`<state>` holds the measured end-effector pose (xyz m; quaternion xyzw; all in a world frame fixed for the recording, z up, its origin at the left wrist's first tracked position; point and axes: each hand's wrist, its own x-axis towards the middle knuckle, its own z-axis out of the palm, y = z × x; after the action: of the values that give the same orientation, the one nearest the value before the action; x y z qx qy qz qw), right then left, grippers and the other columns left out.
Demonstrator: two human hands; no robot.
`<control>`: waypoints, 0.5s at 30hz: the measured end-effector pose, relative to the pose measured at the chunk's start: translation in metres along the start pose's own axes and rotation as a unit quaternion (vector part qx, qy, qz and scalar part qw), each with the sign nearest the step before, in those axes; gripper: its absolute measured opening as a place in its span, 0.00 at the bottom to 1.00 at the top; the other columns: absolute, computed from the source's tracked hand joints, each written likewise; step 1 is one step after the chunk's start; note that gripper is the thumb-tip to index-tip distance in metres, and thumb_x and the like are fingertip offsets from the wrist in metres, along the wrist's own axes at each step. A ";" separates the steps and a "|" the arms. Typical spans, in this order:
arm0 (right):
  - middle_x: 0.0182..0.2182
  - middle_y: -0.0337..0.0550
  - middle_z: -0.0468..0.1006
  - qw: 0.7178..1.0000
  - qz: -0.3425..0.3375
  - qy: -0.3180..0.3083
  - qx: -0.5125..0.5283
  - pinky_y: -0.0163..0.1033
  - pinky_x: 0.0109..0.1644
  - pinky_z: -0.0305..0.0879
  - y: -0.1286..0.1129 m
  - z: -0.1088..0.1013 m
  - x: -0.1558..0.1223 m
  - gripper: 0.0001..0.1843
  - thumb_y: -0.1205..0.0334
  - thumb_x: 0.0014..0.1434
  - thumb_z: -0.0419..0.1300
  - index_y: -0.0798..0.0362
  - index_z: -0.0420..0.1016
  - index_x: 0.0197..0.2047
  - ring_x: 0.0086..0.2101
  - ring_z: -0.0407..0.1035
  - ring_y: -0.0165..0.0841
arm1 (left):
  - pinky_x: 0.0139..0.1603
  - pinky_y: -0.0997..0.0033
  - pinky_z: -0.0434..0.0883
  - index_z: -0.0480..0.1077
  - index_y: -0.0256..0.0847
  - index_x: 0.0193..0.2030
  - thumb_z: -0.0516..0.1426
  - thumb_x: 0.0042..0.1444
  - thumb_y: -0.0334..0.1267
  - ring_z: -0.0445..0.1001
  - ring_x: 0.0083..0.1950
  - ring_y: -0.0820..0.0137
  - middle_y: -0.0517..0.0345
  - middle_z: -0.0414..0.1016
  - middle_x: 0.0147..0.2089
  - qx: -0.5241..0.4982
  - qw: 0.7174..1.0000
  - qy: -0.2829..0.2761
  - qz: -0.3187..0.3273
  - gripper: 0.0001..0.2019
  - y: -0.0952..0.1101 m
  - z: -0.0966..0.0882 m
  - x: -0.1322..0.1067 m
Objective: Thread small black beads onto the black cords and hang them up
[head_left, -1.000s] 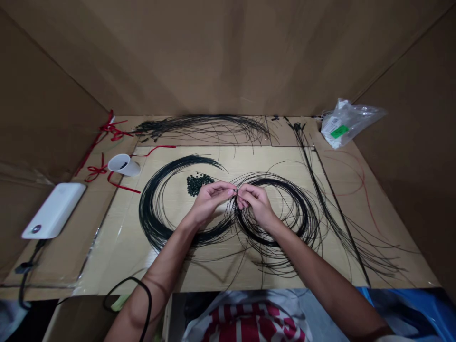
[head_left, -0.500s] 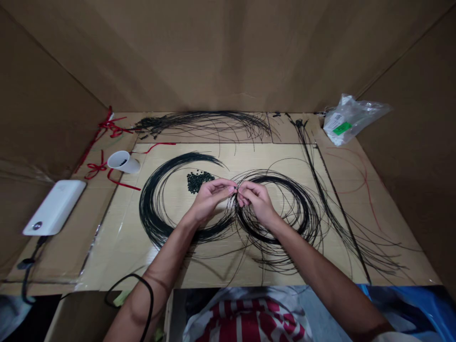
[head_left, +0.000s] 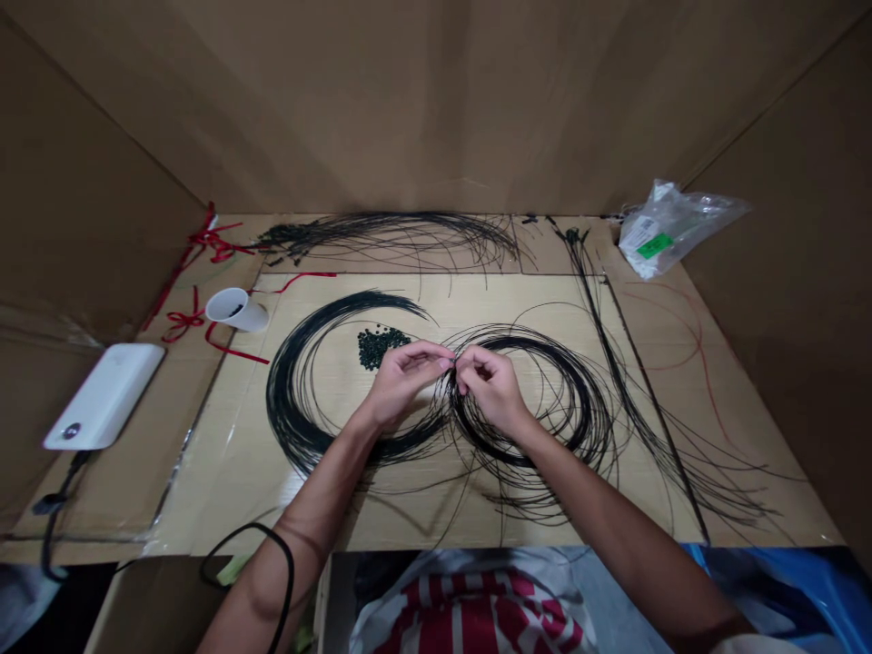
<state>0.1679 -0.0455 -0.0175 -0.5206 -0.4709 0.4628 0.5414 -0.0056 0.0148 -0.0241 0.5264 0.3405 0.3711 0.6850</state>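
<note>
My left hand [head_left: 407,380] and my right hand [head_left: 491,386] meet over the mat, thumb and finger pinched in each. A tiny dark piece shows where the fingertips come together, too small to make out. Beneath and right of my right hand lies a round coil of thin black cords [head_left: 589,409]. A C-shaped bundle of dark cords [head_left: 282,391] curves out on the left, its lower end reaching under my left hand and forearm. Just behind my left hand sits a pile of small dark green beads [head_left: 376,347].
More black cords [head_left: 409,222] lie along the back, and another bundle [head_left: 599,336] runs down the right. On the left are a tilted white cup [head_left: 249,313], red ribbon [head_left: 235,343] and a white power bank [head_left: 105,397]. A clear plastic bag [head_left: 708,218] sits back right. Cardboard walls surround the table.
The fingers of my right hand have shifted slightly, the thumb and forefinger curling differently at the meeting point. My left hand has barely moved. The cords, beads and cup look the same.
</note>
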 end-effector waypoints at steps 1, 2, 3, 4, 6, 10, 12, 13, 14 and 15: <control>0.20 0.34 0.70 1.000 -0.004 0.001 -0.008 0.36 0.30 0.57 0.000 0.000 0.000 0.10 0.63 0.59 0.59 0.50 0.70 0.26 0.23 0.62 0.30 | 0.53 0.68 0.78 0.86 0.40 0.44 0.74 0.56 0.44 0.83 0.46 0.66 0.50 0.87 0.44 0.003 1.000 0.002 0.003 0.13 0.000 0.000 0.000; 0.21 0.34 0.70 1.000 -0.009 0.001 -0.017 0.37 0.30 0.56 0.000 0.000 -0.001 0.10 0.63 0.59 0.59 0.50 0.70 0.26 0.24 0.62 0.30 | 0.53 0.68 0.78 0.86 0.40 0.44 0.74 0.56 0.44 0.83 0.46 0.65 0.50 0.87 0.44 0.007 1.000 0.004 0.004 0.13 -0.001 0.000 0.000; 0.21 0.34 0.69 1.000 -0.014 0.001 -0.026 0.37 0.30 0.56 -0.001 0.000 -0.001 0.10 0.63 0.60 0.60 0.50 0.70 0.26 0.24 0.61 0.30 | 0.52 0.67 0.78 0.86 0.40 0.44 0.74 0.56 0.44 0.83 0.45 0.65 0.50 0.87 0.44 0.010 1.000 0.007 0.006 0.13 -0.001 0.000 0.000; 0.21 0.34 0.69 0.999 -0.019 0.001 -0.034 0.37 0.31 0.56 -0.001 0.000 -0.001 0.11 0.63 0.60 0.60 0.50 0.69 0.26 0.24 0.61 0.30 | 0.52 0.67 0.78 0.86 0.40 0.44 0.74 0.55 0.45 0.83 0.45 0.65 0.50 0.87 0.44 0.013 1.000 0.010 0.007 0.13 0.000 0.000 0.000; 0.22 0.34 0.68 0.999 -0.026 0.001 -0.047 0.37 0.31 0.56 -0.002 0.000 -0.002 0.12 0.62 0.61 0.60 0.50 0.69 0.25 0.25 0.61 0.30 | 0.51 0.68 0.78 0.86 0.40 0.43 0.74 0.55 0.45 0.83 0.45 0.66 0.50 0.87 0.43 0.017 1.000 0.012 0.010 0.13 0.001 0.001 -0.001; 0.21 0.34 0.66 0.998 -0.025 0.001 -0.051 0.37 0.32 0.56 -0.005 0.000 -0.002 0.14 0.60 0.63 0.60 0.50 0.68 0.25 0.25 0.60 0.30 | 0.53 0.67 0.78 0.85 0.39 0.44 0.74 0.55 0.44 0.83 0.45 0.65 0.50 0.87 0.44 0.022 1.000 0.016 0.016 0.14 0.005 0.003 -0.002; 0.21 0.34 0.66 0.998 -0.023 0.000 -0.051 0.38 0.32 0.56 -0.005 0.000 -0.002 0.15 0.60 0.63 0.60 0.49 0.67 0.25 0.25 0.60 0.31 | 0.54 0.65 0.78 0.85 0.39 0.44 0.74 0.55 0.45 0.83 0.46 0.64 0.50 0.87 0.44 0.025 0.999 0.017 0.013 0.15 0.006 0.004 -0.003; 0.21 0.34 0.67 0.998 -0.024 -0.002 -0.051 0.38 0.32 0.56 -0.005 -0.001 -0.002 0.15 0.60 0.64 0.60 0.49 0.67 0.25 0.25 0.60 0.31 | 0.54 0.65 0.78 0.85 0.39 0.44 0.74 0.55 0.45 0.83 0.46 0.64 0.49 0.87 0.44 0.026 0.999 0.017 0.011 0.15 0.006 0.004 -0.003; 0.21 0.35 0.67 0.998 -0.024 -0.005 -0.050 0.38 0.32 0.57 -0.005 -0.001 -0.002 0.15 0.60 0.64 0.60 0.49 0.68 0.25 0.25 0.61 0.31 | 0.53 0.64 0.78 0.85 0.39 0.44 0.73 0.55 0.46 0.83 0.46 0.63 0.49 0.87 0.44 0.026 0.999 0.017 0.009 0.15 0.005 0.004 -0.003; 0.21 0.35 0.68 0.998 -0.025 -0.011 -0.048 0.38 0.33 0.57 -0.005 -0.002 -0.002 0.15 0.60 0.65 0.60 0.49 0.68 0.25 0.25 0.62 0.31 | 0.53 0.65 0.78 0.85 0.38 0.43 0.74 0.55 0.46 0.83 0.45 0.63 0.49 0.87 0.43 0.024 1.000 0.017 0.007 0.15 0.005 0.003 -0.002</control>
<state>0.1696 -0.0478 -0.0128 -0.5287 -0.5114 0.4319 0.5220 -0.0050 0.0122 -0.0184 0.5386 0.3570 0.3762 0.6640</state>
